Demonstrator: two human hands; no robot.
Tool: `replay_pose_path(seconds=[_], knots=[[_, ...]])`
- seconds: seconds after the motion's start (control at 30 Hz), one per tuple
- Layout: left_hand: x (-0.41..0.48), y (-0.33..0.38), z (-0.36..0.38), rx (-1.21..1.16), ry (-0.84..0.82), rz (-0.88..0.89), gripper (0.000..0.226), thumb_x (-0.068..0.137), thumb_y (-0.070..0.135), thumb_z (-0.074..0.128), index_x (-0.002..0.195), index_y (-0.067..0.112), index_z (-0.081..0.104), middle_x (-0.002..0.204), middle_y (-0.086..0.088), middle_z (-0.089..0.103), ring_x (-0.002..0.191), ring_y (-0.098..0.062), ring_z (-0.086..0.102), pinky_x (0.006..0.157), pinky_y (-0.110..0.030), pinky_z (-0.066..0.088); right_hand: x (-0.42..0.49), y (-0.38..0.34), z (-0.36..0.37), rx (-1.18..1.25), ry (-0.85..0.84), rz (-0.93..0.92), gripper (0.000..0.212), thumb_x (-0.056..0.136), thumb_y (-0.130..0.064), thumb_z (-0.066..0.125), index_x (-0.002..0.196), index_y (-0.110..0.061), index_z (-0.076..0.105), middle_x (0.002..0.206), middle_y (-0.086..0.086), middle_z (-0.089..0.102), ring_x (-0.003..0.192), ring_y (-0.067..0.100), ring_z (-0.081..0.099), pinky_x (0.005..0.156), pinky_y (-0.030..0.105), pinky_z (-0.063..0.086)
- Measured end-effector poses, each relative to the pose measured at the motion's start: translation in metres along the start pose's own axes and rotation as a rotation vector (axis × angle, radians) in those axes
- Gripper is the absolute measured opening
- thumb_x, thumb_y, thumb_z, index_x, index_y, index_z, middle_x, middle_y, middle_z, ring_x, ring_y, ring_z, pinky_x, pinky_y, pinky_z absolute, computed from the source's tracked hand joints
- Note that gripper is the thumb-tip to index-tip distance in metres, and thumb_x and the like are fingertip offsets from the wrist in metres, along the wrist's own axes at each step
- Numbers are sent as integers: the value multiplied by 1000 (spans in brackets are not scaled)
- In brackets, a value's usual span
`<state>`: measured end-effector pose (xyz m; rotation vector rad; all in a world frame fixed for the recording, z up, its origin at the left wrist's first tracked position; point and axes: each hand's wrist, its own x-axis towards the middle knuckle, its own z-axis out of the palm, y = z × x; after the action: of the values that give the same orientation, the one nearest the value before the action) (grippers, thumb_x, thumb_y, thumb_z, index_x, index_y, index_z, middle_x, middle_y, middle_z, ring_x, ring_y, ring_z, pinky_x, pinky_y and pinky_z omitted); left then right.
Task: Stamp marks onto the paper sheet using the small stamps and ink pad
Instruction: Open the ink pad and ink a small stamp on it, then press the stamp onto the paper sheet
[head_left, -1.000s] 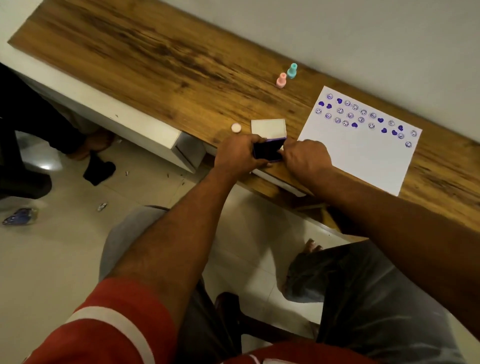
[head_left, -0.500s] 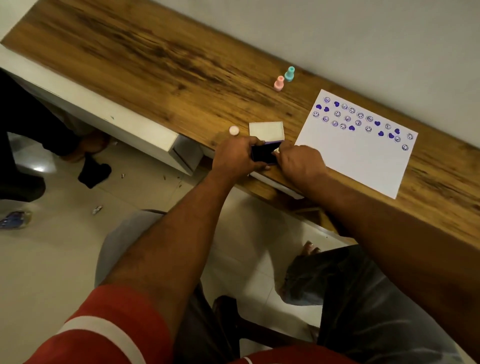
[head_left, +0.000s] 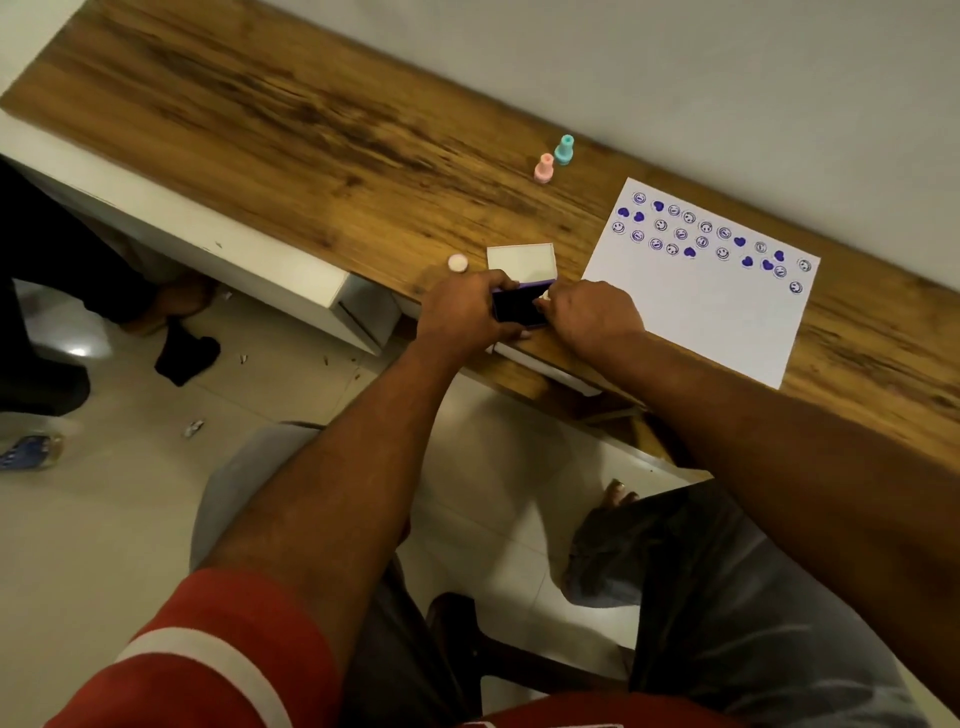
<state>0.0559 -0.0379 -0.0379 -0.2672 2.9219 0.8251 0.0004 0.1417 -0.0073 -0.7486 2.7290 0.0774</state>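
Head view only. Left hand (head_left: 462, 314) wraps the near-left side of the ink pad (head_left: 517, 306), fingers curled shut on its edges, pinning it at the near edge of the wooden table (head_left: 311, 140). The pad's white lid (head_left: 522, 262) is flipped open on the far side. Right hand (head_left: 592, 312) is closed on sth small and pale at the pad's right edge, prob. a stamp being inked, but it's mostly hidden so I can't tell for sure.

Paper sheet (head_left: 696, 306) lies just right of the hands, flat, with rows of purple smileys and hearts along its far edge; near half blank. Pink stamp (head_left: 543, 167) and teal stamp (head_left: 563, 149) stand upright, well apart from the hands, on the far side. A small round cap (head_left: 458, 262) sits just left of the lid.

Handling, judged: stamps are light, hard plastic, tip over easily, so pinch by the narrow neck. The pad is light and would slide, so hold its sides. Paper is thin, shifts easily; wet ink smears.
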Motion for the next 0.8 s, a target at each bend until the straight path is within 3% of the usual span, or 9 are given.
replay_pose_path(seconds=[0.1, 0.17, 0.23, 0.3, 0.43, 0.57, 0.67, 0.8], knots=[[7, 3, -3, 66, -42, -9, 70, 62, 62, 93, 123, 36, 68, 105, 6, 73, 83, -9, 58, 59, -23, 38, 0, 28, -5, 430, 183, 137, 50, 110, -48, 33, 104, -12, 68, 92, 9, 69, 86, 29, 65, 72, 31, 38], [13, 3, -4, 137, -50, 12, 76, 63, 64, 92, 128, 37, 64, 111, 4, 72, 96, -15, 62, 66, -28, 41, -7, 51, -5, 651, 304, 181, 55, 110, -48, 32, 100, -9, 68, 84, 5, 67, 82, 26, 65, 71, 30, 40], [18, 5, -8, 175, -37, 58, 82, 65, 70, 87, 135, 36, 60, 117, 2, 72, 109, -20, 64, 74, -32, 43, -14, 71, 1, 704, 303, 221, 58, 110, -48, 31, 103, -5, 70, 85, 7, 68, 81, 23, 64, 73, 28, 41], [21, 12, -13, 182, -4, 88, 89, 66, 80, 79, 140, 35, 58, 118, 2, 72, 108, -21, 65, 74, -32, 41, -18, 90, 7, 679, 275, 252, 60, 110, -48, 31, 105, -4, 70, 85, 6, 69, 81, 21, 63, 72, 26, 39], [25, 43, -2, 220, 78, 188, 83, 76, 83, 69, 143, 34, 58, 120, 1, 74, 108, -22, 68, 77, -33, 48, -6, 124, 9, 557, 244, 244, 62, 109, -51, 32, 101, -4, 71, 86, 11, 73, 85, 29, 66, 78, 34, 46], [28, 83, 34, 279, 61, 271, 85, 88, 81, 56, 155, 30, 48, 138, 0, 68, 120, -25, 66, 91, -40, 54, 18, 139, 0, 281, 256, 196, 56, 107, -54, 34, 87, -11, 64, 73, 8, 60, 76, 33, 61, 67, 34, 39], [39, 103, 53, 386, 59, 234, 93, 89, 83, 50, 161, 26, 38, 131, -4, 71, 112, -27, 69, 85, -41, 57, 37, 138, -7, 130, 285, 130, 56, 107, -52, 35, 96, -9, 69, 82, 17, 68, 79, 36, 63, 66, 34, 39], [46, 113, 69, 541, 22, 189, 89, 89, 82, 50, 157, 24, 44, 119, -6, 72, 101, -26, 71, 76, -38, 57, 54, 132, -9, 55, 266, 87, 57, 108, -50, 34, 99, -7, 71, 89, 20, 70, 84, 38, 65, 67, 37, 44]])
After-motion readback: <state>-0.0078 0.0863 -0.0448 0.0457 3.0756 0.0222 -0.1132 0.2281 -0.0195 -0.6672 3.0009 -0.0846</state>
